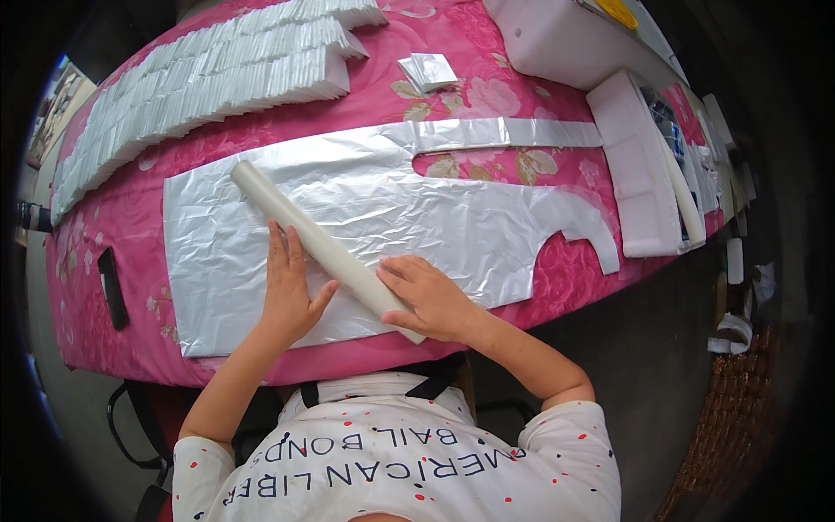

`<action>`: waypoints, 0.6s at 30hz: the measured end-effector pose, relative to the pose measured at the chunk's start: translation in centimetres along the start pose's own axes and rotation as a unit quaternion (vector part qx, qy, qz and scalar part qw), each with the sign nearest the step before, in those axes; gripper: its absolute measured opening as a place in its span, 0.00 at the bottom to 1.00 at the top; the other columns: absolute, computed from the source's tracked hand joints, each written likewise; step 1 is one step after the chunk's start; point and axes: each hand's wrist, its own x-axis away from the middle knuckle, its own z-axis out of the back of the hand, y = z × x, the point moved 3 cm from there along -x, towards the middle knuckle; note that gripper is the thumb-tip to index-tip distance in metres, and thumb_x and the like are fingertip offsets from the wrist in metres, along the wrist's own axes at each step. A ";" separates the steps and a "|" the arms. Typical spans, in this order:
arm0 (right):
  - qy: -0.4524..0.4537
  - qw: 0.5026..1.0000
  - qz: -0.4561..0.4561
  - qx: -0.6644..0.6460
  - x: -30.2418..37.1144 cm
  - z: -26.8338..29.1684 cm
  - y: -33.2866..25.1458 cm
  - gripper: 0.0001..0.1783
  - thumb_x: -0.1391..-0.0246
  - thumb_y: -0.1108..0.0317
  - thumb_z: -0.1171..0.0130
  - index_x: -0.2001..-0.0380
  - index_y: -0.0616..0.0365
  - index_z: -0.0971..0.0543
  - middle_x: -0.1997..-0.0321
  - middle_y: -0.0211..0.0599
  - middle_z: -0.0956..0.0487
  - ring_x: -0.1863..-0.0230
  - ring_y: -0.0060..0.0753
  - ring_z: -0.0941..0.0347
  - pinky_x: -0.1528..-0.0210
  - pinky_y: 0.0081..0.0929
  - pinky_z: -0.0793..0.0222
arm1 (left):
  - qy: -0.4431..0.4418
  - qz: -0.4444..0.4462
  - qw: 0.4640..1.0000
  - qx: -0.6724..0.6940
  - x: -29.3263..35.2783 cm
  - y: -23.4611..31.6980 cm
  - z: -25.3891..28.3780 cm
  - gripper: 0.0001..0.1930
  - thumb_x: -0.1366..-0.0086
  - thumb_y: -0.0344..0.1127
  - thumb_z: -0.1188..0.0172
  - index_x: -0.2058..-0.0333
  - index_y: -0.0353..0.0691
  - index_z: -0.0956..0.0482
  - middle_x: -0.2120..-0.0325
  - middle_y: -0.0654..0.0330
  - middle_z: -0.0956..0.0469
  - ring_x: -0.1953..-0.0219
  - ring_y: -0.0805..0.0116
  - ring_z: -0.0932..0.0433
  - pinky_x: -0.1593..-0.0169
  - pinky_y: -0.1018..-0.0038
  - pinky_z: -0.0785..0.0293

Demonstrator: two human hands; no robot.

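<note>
Left hand (291,291) is lying open over the middle of the silver sheet (474,226), fingers stretched out, fingertips touching the white tube (317,242). Right hand (435,304) is resting over the tube's near end with fingers slightly bent, by the sheet's near edge; can't tell if it's gripping or just pressing. Tube is lying slantwise on the silver sheet, its near end close to the sheet's near edge. Sheet is spreading flat, creased, with a long strap and a curved tab at its right end.

Just right of the sheet, a white foam box (616,165) is standing; blue item (676,139) is showing past its wall, can't tell whether inside or behind. Beyond the sheet's right end, a second foam box (557,43) is sitting, with a yellow item (617,11) showing at its far side, contents unclear. Small pile of folded silver packets (428,71) is lying beyond the sheet; long packed rows (209,78) of similar packets are sitting beyond its left part. Black phone-like object (112,289) is lying left of the sheet. Pink floral tablecloth (100,339) is running under everything.
</note>
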 end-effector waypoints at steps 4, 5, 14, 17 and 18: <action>0.040 0.982 -0.017 0.186 2.5 1.0 4.9 0.33 0.52 0.57 0.44 0.44 0.59 0.36 0.35 0.48 0.44 0.34 0.45 0.50 0.35 0.40 0.55 | -0.012 -0.049 0.998 0.042 -1.4 2.2 -1.8 0.48 0.48 0.45 0.38 0.36 0.40 0.60 0.37 0.37 0.70 0.35 0.40 0.66 0.36 0.56 0.59; 0.066 0.974 -0.026 0.216 3.0 2.4 6.8 0.32 0.52 0.58 0.45 0.44 0.59 0.35 0.35 0.46 0.44 0.34 0.43 0.50 0.35 0.40 0.56 | -0.018 -0.056 0.997 0.050 -1.9 3.1 -2.1 0.48 0.48 0.45 0.37 0.36 0.40 0.59 0.37 0.37 0.70 0.35 0.40 0.65 0.36 0.57 0.58; 0.247 0.862 -0.338 0.285 16.0 14.7 21.6 0.23 0.42 0.63 0.60 0.47 0.68 0.33 0.41 0.54 0.36 0.38 0.49 0.43 0.36 0.35 0.52 | -0.132 -0.172 0.976 0.003 -5.0 8.7 -4.5 0.43 0.49 0.56 0.42 0.39 0.41 0.47 0.38 0.38 0.60 0.36 0.41 0.56 0.38 0.57 0.52; 0.312 0.861 -0.302 0.266 17.4 15.1 21.1 0.16 0.49 0.68 0.48 0.58 0.64 0.25 0.48 0.48 0.28 0.46 0.49 0.34 0.44 0.35 0.39 | -0.135 -0.181 0.974 -0.004 -5.5 9.3 -4.7 0.43 0.50 0.57 0.41 0.40 0.41 0.45 0.38 0.39 0.58 0.36 0.40 0.55 0.39 0.53 0.51; 0.327 0.856 -0.307 0.255 17.5 15.0 20.9 0.13 0.52 0.70 0.46 0.62 0.64 0.24 0.50 0.47 0.27 0.48 0.49 0.33 0.46 0.35 0.38 | -0.134 -0.181 0.974 -0.007 -5.6 9.3 -4.7 0.43 0.50 0.57 0.41 0.40 0.42 0.45 0.38 0.39 0.58 0.36 0.40 0.55 0.38 0.53 0.51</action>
